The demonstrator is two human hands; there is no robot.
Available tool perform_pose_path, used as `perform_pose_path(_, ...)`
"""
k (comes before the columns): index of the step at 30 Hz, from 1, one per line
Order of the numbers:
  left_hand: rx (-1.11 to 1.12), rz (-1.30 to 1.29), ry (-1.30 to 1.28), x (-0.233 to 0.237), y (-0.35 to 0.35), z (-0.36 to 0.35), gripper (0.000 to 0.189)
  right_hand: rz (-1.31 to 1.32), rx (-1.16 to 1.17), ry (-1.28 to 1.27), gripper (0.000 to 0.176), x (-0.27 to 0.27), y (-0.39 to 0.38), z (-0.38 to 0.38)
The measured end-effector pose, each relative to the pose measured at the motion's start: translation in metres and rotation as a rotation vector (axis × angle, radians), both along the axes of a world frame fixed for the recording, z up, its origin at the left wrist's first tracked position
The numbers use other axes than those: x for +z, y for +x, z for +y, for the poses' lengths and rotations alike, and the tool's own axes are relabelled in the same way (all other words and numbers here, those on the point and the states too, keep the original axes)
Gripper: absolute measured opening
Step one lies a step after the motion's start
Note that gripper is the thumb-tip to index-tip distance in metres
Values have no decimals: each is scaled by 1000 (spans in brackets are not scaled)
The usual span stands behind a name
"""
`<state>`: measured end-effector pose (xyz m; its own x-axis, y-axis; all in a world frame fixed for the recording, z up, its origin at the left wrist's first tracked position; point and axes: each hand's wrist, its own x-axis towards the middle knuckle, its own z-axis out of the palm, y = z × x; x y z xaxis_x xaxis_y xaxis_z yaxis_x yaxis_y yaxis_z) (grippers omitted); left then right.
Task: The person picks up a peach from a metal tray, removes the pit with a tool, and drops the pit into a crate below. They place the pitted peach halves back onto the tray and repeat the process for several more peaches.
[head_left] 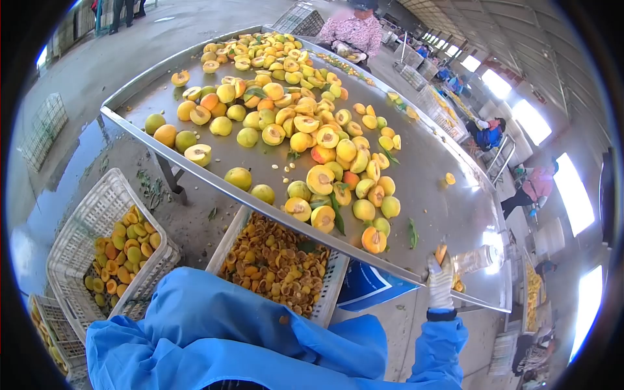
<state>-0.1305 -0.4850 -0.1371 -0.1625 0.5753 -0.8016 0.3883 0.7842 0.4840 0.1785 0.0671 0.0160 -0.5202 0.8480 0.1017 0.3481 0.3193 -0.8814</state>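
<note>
My right hand [441,281], in a whitish glove with a dark band at the wrist, is at the near right edge of the metal table. Its fingers are curled closed, and a small orange-brown piece [441,253] shows at the fingertips; what it is I cannot tell. Just beyond the hand is a clear jar [474,259], close against the fingers in this view. A bit of yellow-orange fruit [458,284] lies beside the hand. Whole and halved apricots [305,123] are heaped across the table, with a halved one [374,240] nearest my hand. My left hand is out of view.
The metal table [448,214] has a raised rim. Below it stand a white crate [224,250] of brownish apricot pieces and another crate [71,266] of apricots. A person in a pink patterned top [351,32] is across the table; other people work farther right.
</note>
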Motion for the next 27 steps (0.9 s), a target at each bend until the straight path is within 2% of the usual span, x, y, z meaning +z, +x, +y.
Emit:
perform_pose_path(1,3,-9,2,-1,-4,4,45,-138,8,21,34,6,-26,23)
perform_pose_path(3,9,-25,0,-4,-14,11,44,-248,73,-80,34,8,-80,69)
perform_pose_path(5,22,-42,2,-5,-19,17,44,-249,25,-197,34,-2,-139,113)
perform_pose_path(8,55,-78,12,-4,-20,19,43,-292,27,-77,35,-36,-211,175)
perform_pose_path(11,79,-99,23,-3,-23,22,43,-259,-5,-132,35,-61,-260,201)
perform_pose_path(12,86,-107,21,-2,-23,23,43,-294,101,28,38,-102,-260,259)
perform_pose_path(15,110,-128,21,3,-28,22,42,-166,155,-8,40,-100,-276,236)
perform_pose_path(16,119,-133,23,5,-27,22,42,-124,93,-114,40,-97,-281,230)
perform_pose_path(19,138,-142,23,11,-26,20,41,-108,142,-143,39,-82,-293,197)
perform_pose_path(20,143,-146,30,12,-24,19,41,-113,220,105,40,-92,-294,204)
perform_pose_path(21,146,-149,46,14,-19,18,41,-72,282,172,40,-104,-293,218)
perform_pose_path(22,155,-156,71,14,-13,16,41,-125,281,262,35,-92,-300,198)
perform_pose_path(25,167,-160,163,19,8,12,40,-167,237,-446,35,-85,-304,184)
perform_pose_path(26,188,-165,181,22,14,10,40,-58,244,-311,34,-87,-305,163)
perform_pose_path(27,208,-165,202,26,13,10,40,29,421,-335,32,-94,-303,154)
